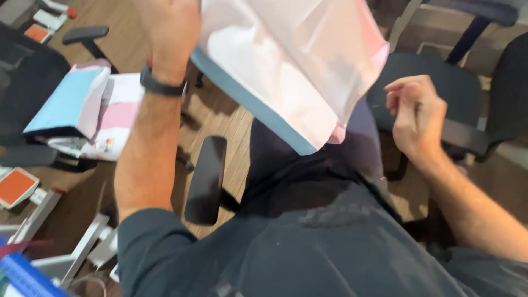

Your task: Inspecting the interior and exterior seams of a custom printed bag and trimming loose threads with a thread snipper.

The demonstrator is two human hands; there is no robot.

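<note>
The pink-and-white mailer bag [297, 60] is held raised above the lap by the left hand [170, 33], grip clamped on its edge, best kept taut while the empty right hand [415, 113], curled into a fist, is kept close.

Left hand [168, 33] fingers cut by top edge; bag [291, 60] top cropped, contents hidden; grip unseen.

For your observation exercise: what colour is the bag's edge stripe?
Blue, along the lower edge of the pink-and-white bag; seen in the head view.
</note>
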